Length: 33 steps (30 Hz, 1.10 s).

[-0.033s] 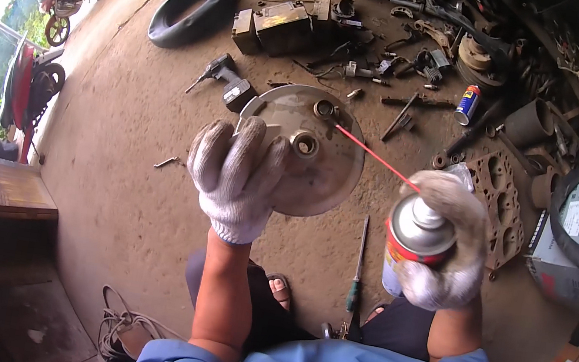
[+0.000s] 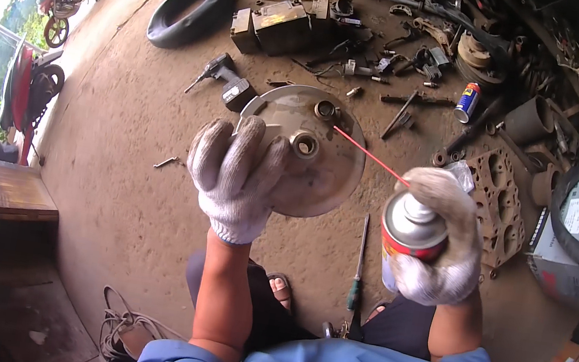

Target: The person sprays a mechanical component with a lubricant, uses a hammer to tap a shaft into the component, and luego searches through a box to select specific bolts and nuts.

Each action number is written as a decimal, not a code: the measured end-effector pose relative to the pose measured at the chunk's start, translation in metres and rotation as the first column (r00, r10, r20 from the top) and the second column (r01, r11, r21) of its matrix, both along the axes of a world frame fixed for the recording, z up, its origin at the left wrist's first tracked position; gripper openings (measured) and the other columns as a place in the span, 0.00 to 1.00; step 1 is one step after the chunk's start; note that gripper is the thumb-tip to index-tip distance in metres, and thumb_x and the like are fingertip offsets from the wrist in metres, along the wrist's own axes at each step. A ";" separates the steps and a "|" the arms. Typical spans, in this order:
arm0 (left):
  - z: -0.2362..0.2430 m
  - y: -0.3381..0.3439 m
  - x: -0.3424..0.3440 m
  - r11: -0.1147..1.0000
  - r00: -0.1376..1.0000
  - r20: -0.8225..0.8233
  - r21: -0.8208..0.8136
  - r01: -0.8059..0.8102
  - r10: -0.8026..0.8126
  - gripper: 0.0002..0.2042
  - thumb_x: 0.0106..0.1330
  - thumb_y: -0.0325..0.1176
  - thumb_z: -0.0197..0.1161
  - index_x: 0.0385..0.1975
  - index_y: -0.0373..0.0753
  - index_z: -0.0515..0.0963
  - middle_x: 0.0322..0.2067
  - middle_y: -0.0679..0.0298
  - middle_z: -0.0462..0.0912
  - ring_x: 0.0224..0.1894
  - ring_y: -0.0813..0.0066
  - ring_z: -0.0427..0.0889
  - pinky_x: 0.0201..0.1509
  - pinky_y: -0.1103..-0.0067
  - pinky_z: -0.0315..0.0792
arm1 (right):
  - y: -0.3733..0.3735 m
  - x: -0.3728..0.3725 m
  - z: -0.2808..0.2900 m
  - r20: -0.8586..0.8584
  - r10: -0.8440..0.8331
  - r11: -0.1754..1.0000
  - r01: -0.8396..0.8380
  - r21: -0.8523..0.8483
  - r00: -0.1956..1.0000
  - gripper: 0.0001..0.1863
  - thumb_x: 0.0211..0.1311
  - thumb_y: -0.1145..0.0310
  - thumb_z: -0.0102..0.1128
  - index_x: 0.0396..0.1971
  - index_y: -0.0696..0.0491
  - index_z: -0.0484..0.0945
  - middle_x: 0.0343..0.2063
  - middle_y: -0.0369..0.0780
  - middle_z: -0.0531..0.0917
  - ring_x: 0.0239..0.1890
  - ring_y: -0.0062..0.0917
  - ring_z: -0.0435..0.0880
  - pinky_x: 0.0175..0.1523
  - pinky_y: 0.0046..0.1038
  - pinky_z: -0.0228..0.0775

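Observation:
My left hand point(image 2: 234, 173), in a whitish knit work glove, is closed on the left edge of a round grey metal brake backing plate point(image 2: 319, 185). The plate is held up off the floor, tilted toward me. It has a central bored boss and a smaller ring-shaped boss near its upper edge. My right hand point(image 2: 445, 238), gloved alike, wraps round a spray can point(image 2: 414, 226) with a silver top and a red band. From its nozzle a thin red straw point(image 2: 372, 154) points up and left, its tip by the plate's smaller boss. No spray can be made out.
On the floor lie a cordless drill point(image 2: 226, 81), a black inner tube point(image 2: 191, 13), a battery point(image 2: 279, 26) and a screwdriver point(image 2: 356, 281). A blue spray can point(image 2: 467, 103) stands among scattered metal parts at right. Beyond are a gasket-like plate point(image 2: 499, 205) and a box point(image 2: 577, 232).
My right hand and the spray can have shifted slightly left and up. The backing plate and my left hand stay almost where they were.

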State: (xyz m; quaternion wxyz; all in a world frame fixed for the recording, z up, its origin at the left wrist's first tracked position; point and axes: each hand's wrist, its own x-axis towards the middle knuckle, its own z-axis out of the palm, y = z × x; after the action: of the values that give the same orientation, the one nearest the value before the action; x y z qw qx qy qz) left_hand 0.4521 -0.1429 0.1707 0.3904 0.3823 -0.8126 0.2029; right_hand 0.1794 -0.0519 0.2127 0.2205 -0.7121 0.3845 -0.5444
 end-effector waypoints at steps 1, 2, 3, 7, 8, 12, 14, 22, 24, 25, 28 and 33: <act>0.001 0.003 -0.001 0.999 1.000 -0.004 0.037 0.001 -0.001 0.17 0.50 0.33 0.67 0.42 0.51 0.89 0.55 0.64 0.83 0.58 0.51 0.75 0.63 0.55 0.72 | 0.003 -0.002 0.004 -0.047 -0.006 0.998 0.009 0.065 0.999 0.37 0.42 0.77 0.71 0.60 0.58 0.75 0.52 0.48 0.81 0.52 0.40 0.83 0.59 0.37 0.75; 0.001 0.003 -0.002 0.999 1.000 -0.004 0.042 0.003 -0.003 0.17 0.50 0.33 0.67 0.42 0.51 0.89 0.55 0.64 0.83 0.58 0.51 0.75 0.63 0.55 0.72 | 0.003 -0.002 -0.003 0.019 -0.009 0.996 0.007 0.086 1.000 0.37 0.42 0.77 0.71 0.60 0.58 0.75 0.52 0.48 0.81 0.52 0.39 0.83 0.59 0.36 0.74; 0.002 0.002 -0.003 1.000 1.000 0.013 0.027 0.009 -0.010 0.17 0.50 0.33 0.67 0.42 0.51 0.89 0.56 0.64 0.83 0.58 0.50 0.75 0.63 0.54 0.72 | 0.004 -0.001 -0.010 0.084 -0.014 0.994 0.005 0.106 0.996 0.36 0.43 0.77 0.71 0.60 0.58 0.76 0.52 0.47 0.81 0.51 0.38 0.83 0.59 0.35 0.74; 0.000 0.002 -0.005 1.000 0.999 0.052 0.021 0.009 -0.010 0.18 0.49 0.34 0.66 0.42 0.51 0.89 0.56 0.64 0.83 0.59 0.50 0.75 0.63 0.54 0.72 | 0.006 -0.005 -0.010 -0.077 -0.067 0.995 0.072 0.070 0.995 0.35 0.45 0.72 0.65 0.60 0.59 0.73 0.56 0.49 0.78 0.57 0.36 0.79 0.66 0.39 0.68; 0.001 0.003 -0.006 1.000 0.999 0.049 0.022 0.012 -0.013 0.18 0.49 0.34 0.66 0.42 0.51 0.89 0.56 0.64 0.83 0.59 0.50 0.75 0.63 0.54 0.72 | 0.006 -0.005 -0.012 -0.040 -0.062 0.994 0.066 0.091 0.997 0.35 0.46 0.71 0.66 0.60 0.59 0.73 0.56 0.49 0.78 0.57 0.36 0.79 0.66 0.39 0.68; 0.002 0.007 -0.003 0.999 0.997 0.072 0.035 0.007 -0.009 0.19 0.49 0.35 0.65 0.43 0.52 0.89 0.56 0.65 0.83 0.60 0.51 0.74 0.64 0.53 0.71 | 0.005 0.000 -0.016 -0.014 -0.069 0.988 0.070 0.135 0.998 0.35 0.47 0.68 0.67 0.60 0.59 0.72 0.56 0.48 0.78 0.57 0.35 0.79 0.66 0.38 0.69; 0.004 0.008 -0.006 0.999 0.997 0.070 0.038 0.016 -0.019 0.19 0.49 0.35 0.65 0.43 0.52 0.89 0.56 0.65 0.83 0.60 0.51 0.74 0.64 0.53 0.71 | 0.008 0.000 -0.014 -0.026 -0.085 0.986 0.088 0.140 0.996 0.35 0.48 0.68 0.68 0.60 0.59 0.73 0.56 0.47 0.77 0.57 0.34 0.79 0.66 0.37 0.69; 0.008 0.013 -0.006 0.999 0.998 0.064 0.046 0.000 -0.003 0.18 0.52 0.33 0.68 0.46 0.49 0.87 0.55 0.62 0.84 0.58 0.51 0.77 0.64 0.55 0.71 | 0.008 0.003 -0.025 0.103 -0.094 0.983 0.076 0.168 0.990 0.36 0.50 0.72 0.66 0.64 0.58 0.70 0.58 0.47 0.76 0.57 0.32 0.80 0.62 0.34 0.74; 0.006 0.008 -0.013 0.994 0.998 -0.068 0.108 0.010 -0.002 0.18 0.52 0.31 0.69 0.46 0.45 0.87 0.51 0.60 0.85 0.55 0.51 0.79 0.63 0.56 0.72 | 0.004 0.005 -0.021 0.370 -0.001 0.990 -0.052 0.131 0.929 0.39 0.53 0.73 0.66 0.68 0.58 0.67 0.60 0.47 0.75 0.58 0.33 0.79 0.65 0.34 0.73; 0.000 0.003 -0.016 0.985 0.980 -0.197 0.171 0.031 0.003 0.18 0.53 0.28 0.71 0.47 0.42 0.87 0.48 0.57 0.86 0.52 0.51 0.82 0.63 0.58 0.72 | 0.004 0.002 -0.025 0.344 -0.137 0.983 0.086 0.160 0.929 0.38 0.55 0.71 0.67 0.68 0.57 0.67 0.62 0.45 0.75 0.60 0.33 0.79 0.65 0.35 0.74; -0.004 0.008 -0.020 0.788 0.649 -0.710 0.552 0.273 0.273 0.13 0.66 0.33 0.70 0.48 0.35 0.84 0.40 0.56 0.88 0.37 0.65 0.87 0.41 0.75 0.80 | 0.006 -0.013 -0.031 0.092 -0.321 0.933 0.298 0.202 0.943 0.36 0.58 0.66 0.67 0.67 0.57 0.68 0.61 0.45 0.76 0.60 0.34 0.79 0.65 0.36 0.74; -0.004 0.003 -0.004 0.377 0.168 -0.701 0.550 0.745 0.693 0.13 0.70 0.40 0.65 0.46 0.39 0.80 0.30 0.62 0.87 0.22 0.71 0.84 0.21 0.79 0.69 | -0.004 0.005 -0.042 -0.140 -0.197 0.971 0.173 -0.165 0.970 0.32 0.57 0.65 0.68 0.63 0.56 0.73 0.56 0.49 0.78 0.57 0.45 0.79 0.63 0.44 0.71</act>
State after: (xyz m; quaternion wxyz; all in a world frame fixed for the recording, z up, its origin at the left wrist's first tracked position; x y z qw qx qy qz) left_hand 0.4478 -0.1398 0.1663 0.5195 0.5278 -0.2957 -0.6034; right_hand 0.1847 -0.0554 0.1711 0.0831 -0.7279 0.4228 -0.5334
